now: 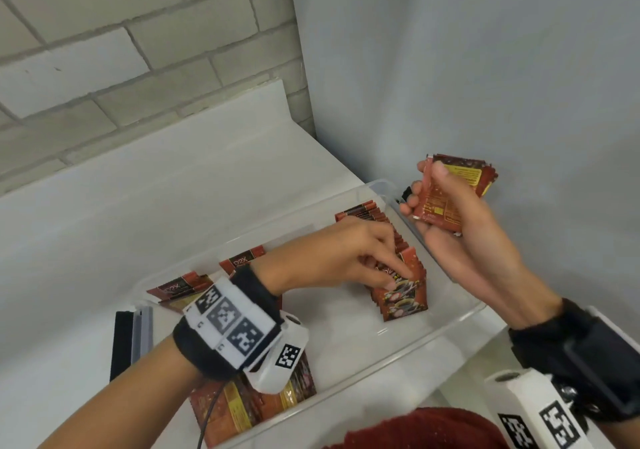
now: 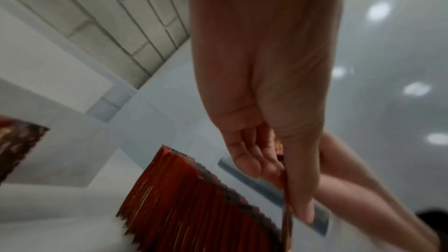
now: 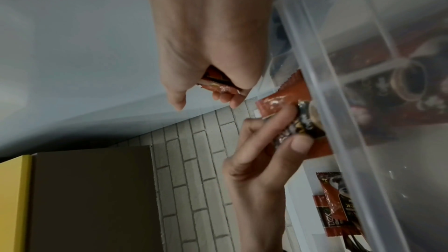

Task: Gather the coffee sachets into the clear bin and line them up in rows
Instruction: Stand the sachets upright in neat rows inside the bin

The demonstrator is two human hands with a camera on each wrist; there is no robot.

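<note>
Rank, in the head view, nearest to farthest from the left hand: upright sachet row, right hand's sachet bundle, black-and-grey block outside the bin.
1. Upright red sachet row, under the left hand.
2. Right hand's red sachet bundle, up right.
3. Black-and-grey block, far left.

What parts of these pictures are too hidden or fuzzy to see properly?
- Head view: the left hand covers part of the row of sachets in the bin, so they can't be counted.
- Head view: the right hand hides most of its bunch; how many is unclear.
- Head view: the wrist camera covers the loose sachets near the front.
- Left wrist view: blurred, so no print is readable.
</note>
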